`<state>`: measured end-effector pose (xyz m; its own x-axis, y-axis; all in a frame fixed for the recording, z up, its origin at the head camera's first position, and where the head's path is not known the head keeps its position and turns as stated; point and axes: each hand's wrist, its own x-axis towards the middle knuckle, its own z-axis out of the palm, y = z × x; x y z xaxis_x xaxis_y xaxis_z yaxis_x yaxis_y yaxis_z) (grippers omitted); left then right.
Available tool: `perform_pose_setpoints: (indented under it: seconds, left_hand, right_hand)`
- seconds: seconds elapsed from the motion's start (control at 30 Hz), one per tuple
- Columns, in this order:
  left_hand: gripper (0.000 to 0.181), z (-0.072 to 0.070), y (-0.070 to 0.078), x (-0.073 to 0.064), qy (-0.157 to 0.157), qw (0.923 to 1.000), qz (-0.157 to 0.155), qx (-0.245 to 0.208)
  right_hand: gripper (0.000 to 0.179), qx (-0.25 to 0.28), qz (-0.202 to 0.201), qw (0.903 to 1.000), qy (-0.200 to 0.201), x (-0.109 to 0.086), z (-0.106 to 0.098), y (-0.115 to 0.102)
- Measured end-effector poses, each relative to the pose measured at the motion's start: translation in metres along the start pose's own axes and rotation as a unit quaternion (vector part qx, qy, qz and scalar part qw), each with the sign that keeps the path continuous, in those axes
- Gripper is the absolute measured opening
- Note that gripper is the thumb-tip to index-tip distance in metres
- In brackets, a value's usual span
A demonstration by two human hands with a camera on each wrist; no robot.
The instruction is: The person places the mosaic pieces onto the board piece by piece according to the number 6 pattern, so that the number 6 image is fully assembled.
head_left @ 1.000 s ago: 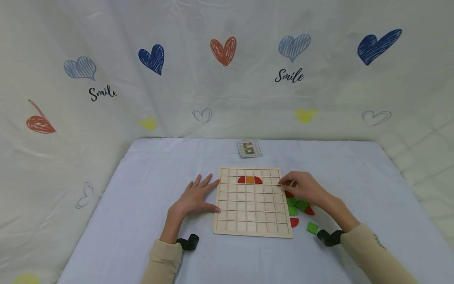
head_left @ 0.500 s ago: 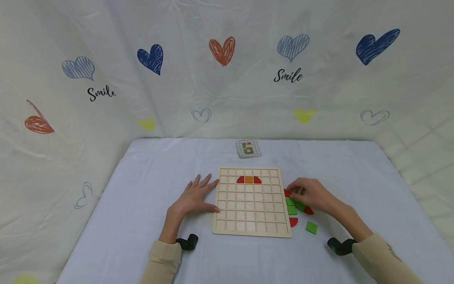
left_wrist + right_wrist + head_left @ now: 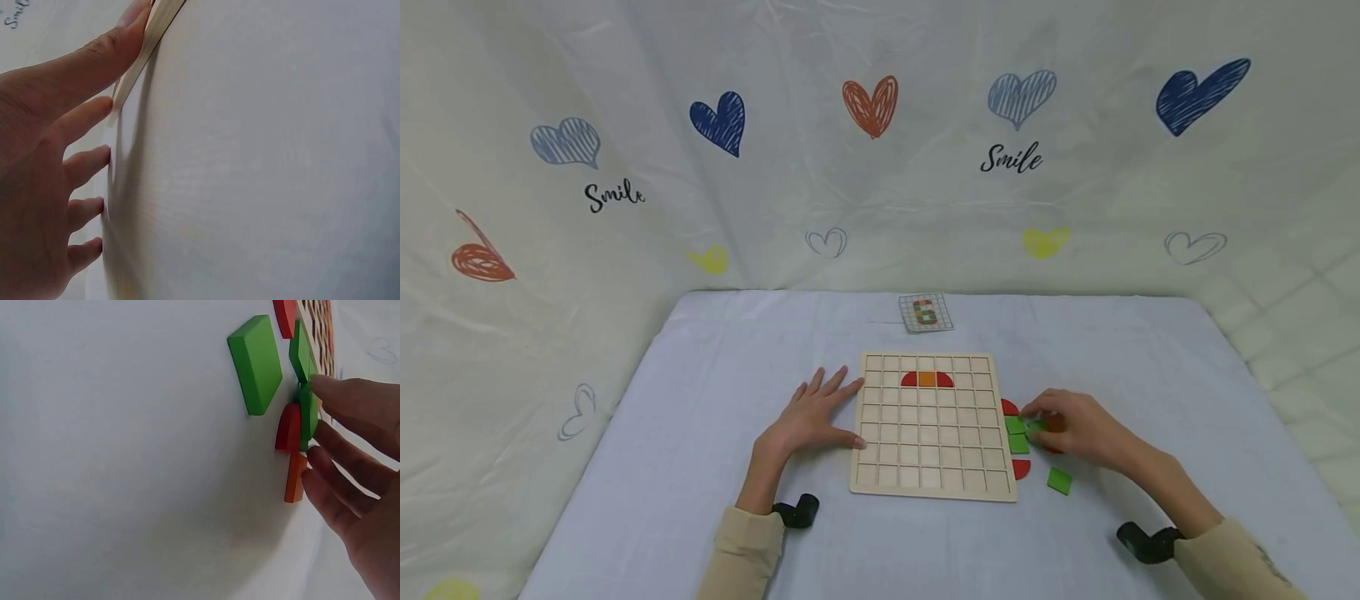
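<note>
My left hand [image 3: 813,418] lies with spread fingers at the left edge of a wooden grid board [image 3: 930,456], thumb and index fingertip on its rim. Two red quarter-round tiles flank an orange square tile [image 3: 927,379] near the board's top. Right of the board, my right hand [image 3: 1084,427] bends over a small heap of tiles. In the right wrist view its thumb and index finger pinch a green square tile [image 3: 307,412]. Beneath that lies a red quarter-round tile [image 3: 287,429], and an orange tile [image 3: 295,480] is close to the other fingertips.
Along the board's right edge lie green tiles [image 3: 1018,443] and red quarter-rounds [image 3: 1021,468]. One green tile [image 3: 1059,481] sits apart, nearer the front. A gridded pattern card [image 3: 926,312] is behind the board on the white cloth [image 3: 760,333].
My right hand has moved from the board's right edge down and rightward over the loose tiles, its fingers now around a green tile. The left hand and board stay in place.
</note>
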<state>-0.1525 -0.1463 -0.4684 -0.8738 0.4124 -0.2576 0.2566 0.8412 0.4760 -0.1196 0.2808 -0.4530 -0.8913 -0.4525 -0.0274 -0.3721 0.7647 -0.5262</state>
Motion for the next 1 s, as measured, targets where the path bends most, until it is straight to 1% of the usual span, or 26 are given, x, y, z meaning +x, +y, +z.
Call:
perform_pose_setpoints:
  seconds: [0.23, 0.57, 1.0]
  left_hand:
    - [0.1, -0.0013, 0.0003, 0.0004, 0.0, 1.0, 0.0, 0.002]
    - [0.1, -0.002, 0.0003, 0.0002, -0.003, 1.0, -0.001, 0.003]
    - [0.102, -0.0002, -0.0003, -0.0004, 0.001, 1.0, 0.005, 0.005]
  right_hand:
    - [0.028, -0.018, -0.003, 0.9998, -0.005, -0.0049, 0.0006, -0.0022]
    - [0.026, -0.022, -0.02, 0.9996, 0.0, -0.0047, 0.0041, -0.0048]
    - [0.027, -0.014, -0.037, 0.9987, 0.033, -0.0011, 0.0067, -0.0078]
